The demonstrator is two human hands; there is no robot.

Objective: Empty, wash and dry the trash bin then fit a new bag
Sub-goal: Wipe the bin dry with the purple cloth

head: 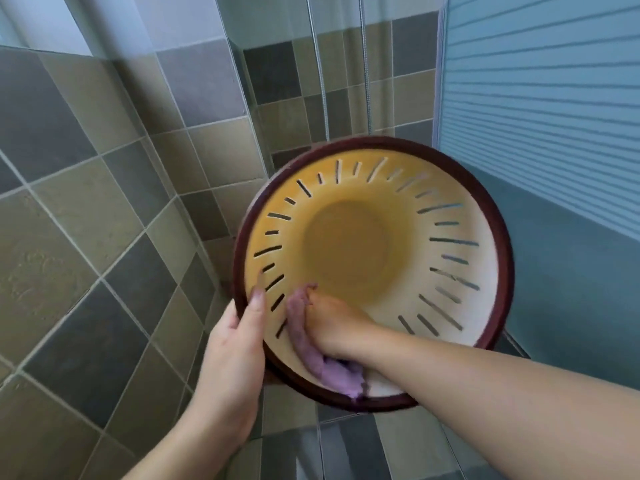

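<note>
Left grip (239,327) clamps the bin (450,188) rim; right grip (332,320) presses a cloth (332,374) on its inner wall. Light, stiff plastic, probably slick, so hold the rim.

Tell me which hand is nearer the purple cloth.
Right. The right hand presses the purple cloth against the bin's inner wall; the left hand holds the rim just beside it, apart from the cloth.
</note>
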